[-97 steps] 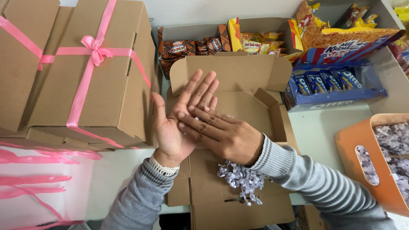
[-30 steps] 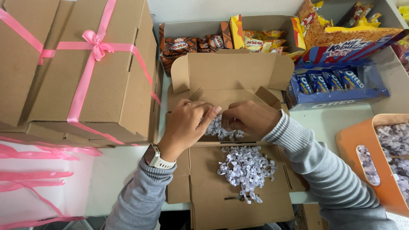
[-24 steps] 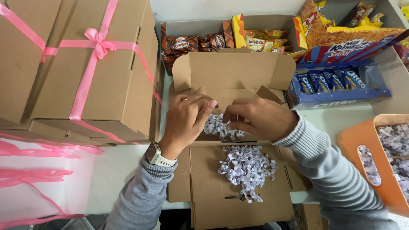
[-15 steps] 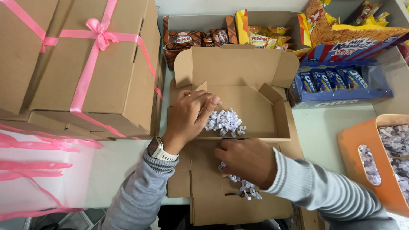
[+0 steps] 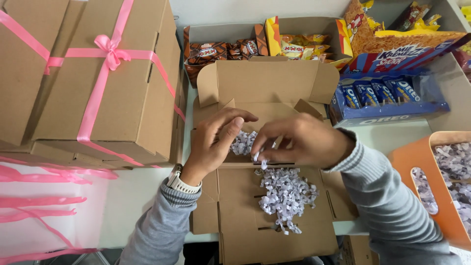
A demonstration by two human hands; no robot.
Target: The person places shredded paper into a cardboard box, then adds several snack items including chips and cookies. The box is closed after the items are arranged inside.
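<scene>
We hold a small tuft of shredded paper (image 5: 244, 143) over the open cardboard box (image 5: 267, 86). Our left hand (image 5: 212, 142) and right hand (image 5: 299, 140) both pinch it with the fingertips together, so we seem to be spreading filler inside. More shreds (image 5: 287, 194) lie on the flat lid, just in front of the box. Next we probably need gentle pulling apart. The box walls are low; left of it ribboned boxes (image 5: 105, 78) stand close, right an orange bin (image 5: 417, 172).

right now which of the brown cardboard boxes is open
The flat box under both hands, in the middle, stands open with its lid up and paper shreds inside. The boxes on the left are shut, tied with pink ribbon.
</scene>
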